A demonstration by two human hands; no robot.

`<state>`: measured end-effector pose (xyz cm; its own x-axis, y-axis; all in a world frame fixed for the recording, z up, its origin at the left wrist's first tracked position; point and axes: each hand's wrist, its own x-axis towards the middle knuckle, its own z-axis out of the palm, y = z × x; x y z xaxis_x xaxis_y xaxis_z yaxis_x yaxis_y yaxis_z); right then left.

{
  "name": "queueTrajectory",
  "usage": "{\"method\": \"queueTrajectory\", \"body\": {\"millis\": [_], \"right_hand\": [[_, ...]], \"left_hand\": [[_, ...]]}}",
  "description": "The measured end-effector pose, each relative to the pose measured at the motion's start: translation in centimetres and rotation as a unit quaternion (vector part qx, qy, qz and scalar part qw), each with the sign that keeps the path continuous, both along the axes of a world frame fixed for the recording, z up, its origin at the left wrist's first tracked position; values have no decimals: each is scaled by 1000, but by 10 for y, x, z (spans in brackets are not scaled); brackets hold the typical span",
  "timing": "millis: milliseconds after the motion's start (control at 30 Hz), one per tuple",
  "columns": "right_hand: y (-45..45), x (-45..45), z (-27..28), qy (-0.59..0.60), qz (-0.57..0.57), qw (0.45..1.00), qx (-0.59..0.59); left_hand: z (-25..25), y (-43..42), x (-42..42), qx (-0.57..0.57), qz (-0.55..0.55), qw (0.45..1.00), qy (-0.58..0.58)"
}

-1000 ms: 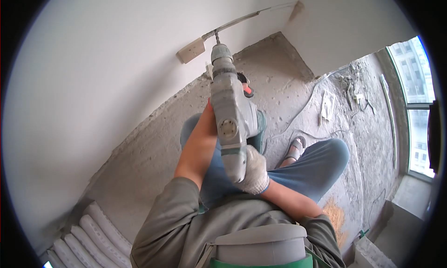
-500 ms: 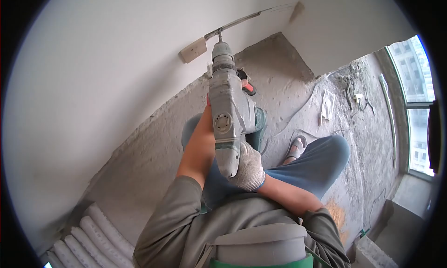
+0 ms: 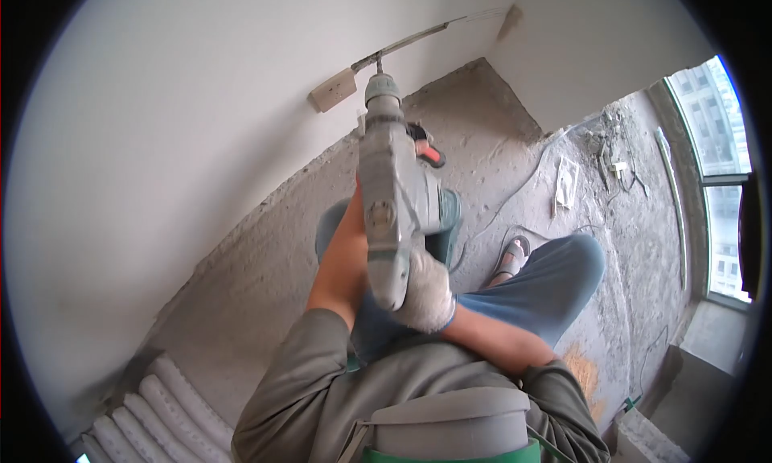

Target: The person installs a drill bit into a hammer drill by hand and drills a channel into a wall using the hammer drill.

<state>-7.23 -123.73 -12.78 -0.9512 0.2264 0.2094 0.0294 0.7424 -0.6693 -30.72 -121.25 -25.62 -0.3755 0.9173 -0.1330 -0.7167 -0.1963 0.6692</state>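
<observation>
The gloved right hand (image 3: 428, 292) wraps around the rear of the drill (image 3: 390, 181). Mostly hidden beyond it, the left hand's (image 3: 421, 147) grip cannot be told. Ahead, the bit (image 3: 379, 64) points at a groove (image 3: 414, 38) above the wall's (image 3: 201, 85) lower edge, just beside a socket (image 3: 334, 90).

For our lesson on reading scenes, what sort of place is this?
Probably an indoor renovation site: rough, bare concrete floor, a groove cut along the white wall, and a power drill.
</observation>
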Motion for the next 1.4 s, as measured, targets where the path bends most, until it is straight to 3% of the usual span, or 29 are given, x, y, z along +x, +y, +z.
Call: {"method": "queueTrajectory", "body": {"millis": [200, 333, 367, 500, 633, 700, 733, 867, 933, 967, 1033, 1067, 1133, 1167, 1233, 1300, 1333, 1400], "right_hand": [[14, -4, 2, -8, -20, 999, -28], [13, 27, 10, -57, -5, 998, 35], [17, 32, 13, -9, -40, 999, -11], [42, 41, 17, -80, -44, 988, -127], [45, 42, 14, -44, -38, 995, -80], [43, 41, 16, -64, -24, 995, -73], [43, 39, 15, -64, -26, 995, -75], [46, 30, 11, -26, -20, 996, -87], [47, 24, 8, -21, -14, 994, -108], [49, 21, 8, -8, -15, 994, -109], [52, 14, 9, 1, -18, 994, -111], [53, 10, 12, -16, -17, 994, -102], [50, 9, 14, -35, -15, 995, -97], [48, 9, 15, -31, -13, 996, -77], [45, 16, 17, -26, -6, 998, -60], [42, 24, 17, -53, -42, 995, -75], [46, 24, 24, -61, -54, 993, -86], [53, 34, 22, -70, -26, 987, -139]], "left_hand": [[12, 4, 7, -61, 28, 993, 93], [29, 11, 16, -201, 80, 923, 319], [31, 15, 15, -222, 89, 904, 355], [4, 22, 6, -189, -53, 962, 189], [-14, 18, 5, -97, 22, 949, 298], [11, 23, 16, -318, 115, 814, 473], [13, 21, 19, -319, 112, 814, 473], [16, 11, 7, -196, 54, 929, 310], [0, 16, 2, -165, 39, 950, 263], [-20, 24, 1, -45, 39, 993, 105], [-6, 22, 1, 76, 37, 994, -62], [55, 7, 4, -34, 36, 999, -4], [114, 6, 11, -147, 32, 987, 52], [126, 20, 19, -297, 31, 932, 205], [122, 26, 28, -436, 31, 830, 346], [65, 17, 27, -236, 14, 960, 150], [34, 18, 21, -121, 4, 991, 49], [0, 21, 16, 56, -12, 993, -107]]}}
